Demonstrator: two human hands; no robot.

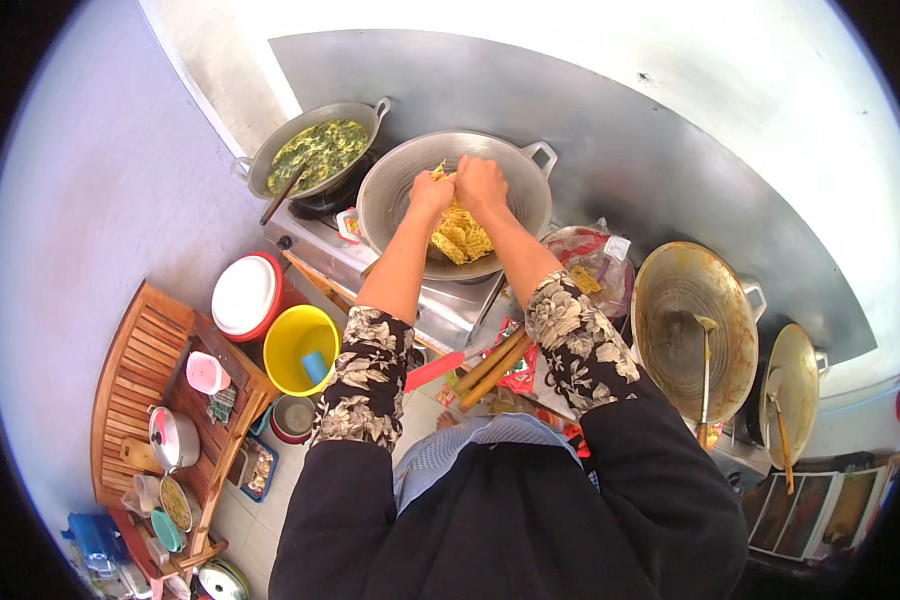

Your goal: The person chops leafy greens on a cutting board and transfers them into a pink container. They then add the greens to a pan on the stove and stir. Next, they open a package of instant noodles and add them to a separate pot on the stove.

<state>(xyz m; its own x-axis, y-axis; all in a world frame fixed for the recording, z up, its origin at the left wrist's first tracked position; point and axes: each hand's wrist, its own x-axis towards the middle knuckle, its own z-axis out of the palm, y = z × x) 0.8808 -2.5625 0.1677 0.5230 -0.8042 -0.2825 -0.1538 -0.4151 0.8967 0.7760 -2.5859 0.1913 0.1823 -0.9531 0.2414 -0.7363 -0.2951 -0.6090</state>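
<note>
My left hand (432, 193) and my right hand (482, 182) meet over a large metal wok (386, 202). Both are closed around a block of dried yellow noodles (444, 174), most of it covered by my fingers. More dried noodles (461, 238) lie in a heap in the wok beneath my wrists. To the right of the wok, a clear plastic bag (604, 277) holds a further piece of noodles.
At the left, a second wok (255, 169) holds greens in liquid with a ladle. Two stained woks (664, 322) with ladles stand at the right. Wooden handles (495, 367) and a red-handled knife (435, 371) jut toward me. A yellow bucket (281, 349) stands near a wooden bench (139, 360).
</note>
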